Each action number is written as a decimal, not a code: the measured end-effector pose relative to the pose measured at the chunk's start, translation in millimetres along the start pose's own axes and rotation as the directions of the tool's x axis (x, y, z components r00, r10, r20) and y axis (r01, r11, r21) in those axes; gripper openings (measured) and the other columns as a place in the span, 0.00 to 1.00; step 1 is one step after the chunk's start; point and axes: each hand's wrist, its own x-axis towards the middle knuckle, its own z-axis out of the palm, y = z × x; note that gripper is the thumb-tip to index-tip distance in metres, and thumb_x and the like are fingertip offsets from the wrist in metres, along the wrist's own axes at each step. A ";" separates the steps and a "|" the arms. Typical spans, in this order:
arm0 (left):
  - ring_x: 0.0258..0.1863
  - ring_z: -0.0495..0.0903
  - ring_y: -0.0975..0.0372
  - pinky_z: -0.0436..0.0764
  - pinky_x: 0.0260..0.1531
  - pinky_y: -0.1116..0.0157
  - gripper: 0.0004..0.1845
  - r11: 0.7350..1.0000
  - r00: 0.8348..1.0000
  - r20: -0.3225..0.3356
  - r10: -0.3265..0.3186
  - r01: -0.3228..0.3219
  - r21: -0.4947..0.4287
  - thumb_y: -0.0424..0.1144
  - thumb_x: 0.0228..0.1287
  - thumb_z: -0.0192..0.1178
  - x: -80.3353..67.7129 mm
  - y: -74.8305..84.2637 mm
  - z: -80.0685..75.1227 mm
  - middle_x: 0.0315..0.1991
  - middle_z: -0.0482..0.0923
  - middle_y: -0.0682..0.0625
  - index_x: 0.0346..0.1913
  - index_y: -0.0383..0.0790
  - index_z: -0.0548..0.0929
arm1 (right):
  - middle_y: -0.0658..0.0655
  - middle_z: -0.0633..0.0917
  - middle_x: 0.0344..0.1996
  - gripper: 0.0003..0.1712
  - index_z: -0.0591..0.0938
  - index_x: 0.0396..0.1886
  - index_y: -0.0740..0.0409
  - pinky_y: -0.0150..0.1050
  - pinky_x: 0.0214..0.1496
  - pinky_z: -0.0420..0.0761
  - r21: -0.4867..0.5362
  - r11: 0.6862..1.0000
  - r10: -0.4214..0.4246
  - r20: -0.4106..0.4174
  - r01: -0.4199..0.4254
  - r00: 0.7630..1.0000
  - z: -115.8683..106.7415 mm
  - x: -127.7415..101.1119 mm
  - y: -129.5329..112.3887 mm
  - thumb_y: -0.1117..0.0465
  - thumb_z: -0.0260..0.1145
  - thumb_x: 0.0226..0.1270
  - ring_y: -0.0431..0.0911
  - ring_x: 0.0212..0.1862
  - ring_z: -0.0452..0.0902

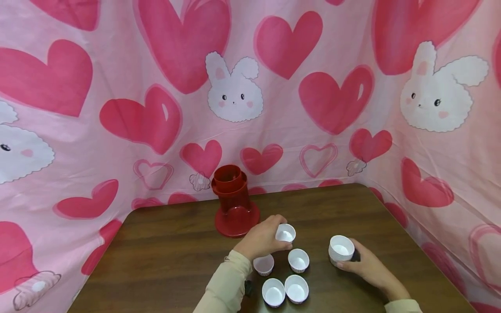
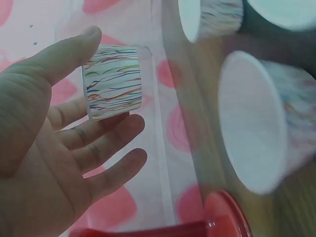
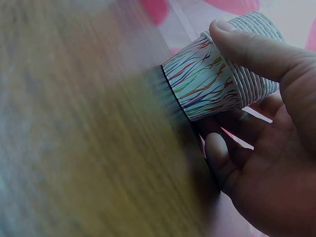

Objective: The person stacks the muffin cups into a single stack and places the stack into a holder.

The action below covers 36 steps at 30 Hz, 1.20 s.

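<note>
My left hand (image 1: 261, 238) pinches one small white paper cup (image 1: 285, 233) between thumb and fingers, above the table. Thin coloured wavy lines run round this cup's side (image 2: 114, 83) in the left wrist view. Over to the right, my right hand (image 1: 367, 266) grips a stack of nested paper cups (image 1: 341, 249), thumb on the near side. Several layered rims (image 3: 254, 59) show in the right wrist view, and the stack's base is at the table surface. Single cups stand mouth up below my left hand, among them one cup (image 1: 298, 261) and another (image 1: 264, 264) partly behind the hand.
Nearer the front, two more cups (image 1: 273, 292) (image 1: 296, 289) stand side by side. A red plastic cylinder on a round base (image 1: 235, 204) stands at the back of the brown wooden table (image 1: 164, 256). Pink heart-and-rabbit cloth (image 1: 274, 108) hangs behind and beside the table.
</note>
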 end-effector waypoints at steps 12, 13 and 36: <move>0.44 0.78 0.69 0.78 0.48 0.67 0.33 0.994 0.994 0.084 0.076 -0.082 0.067 0.55 0.57 0.74 34.0 45.6 18.8 0.51 0.79 0.59 0.64 0.50 0.76 | 0.57 0.82 0.50 0.38 0.73 0.64 0.68 0.48 0.54 0.73 0.008 1.000 0.023 0.023 -0.023 0.999 -2.5 -0.8 -2.1 0.61 0.78 0.57 0.48 0.53 0.74; 0.44 0.78 0.70 0.78 0.47 0.68 0.33 0.993 0.992 0.089 0.085 -0.091 0.074 0.55 0.57 0.74 36.2 49.1 21.4 0.50 0.79 0.59 0.64 0.50 0.76 | 0.57 0.82 0.50 0.38 0.73 0.64 0.68 0.48 0.54 0.73 0.010 1.000 0.021 0.024 -0.021 0.999 -2.7 -1.1 -2.5 0.61 0.78 0.57 0.49 0.53 0.74; 0.44 0.77 0.73 0.76 0.46 0.73 0.31 0.974 0.983 0.073 0.166 -0.175 0.144 0.57 0.62 0.69 58.2 81.8 54.1 0.52 0.79 0.61 0.66 0.54 0.77 | 0.57 0.82 0.49 0.34 0.74 0.61 0.64 0.47 0.53 0.74 0.042 0.999 0.013 0.021 -0.014 1.000 -1.1 0.2 -0.8 0.60 0.78 0.57 0.45 0.48 0.76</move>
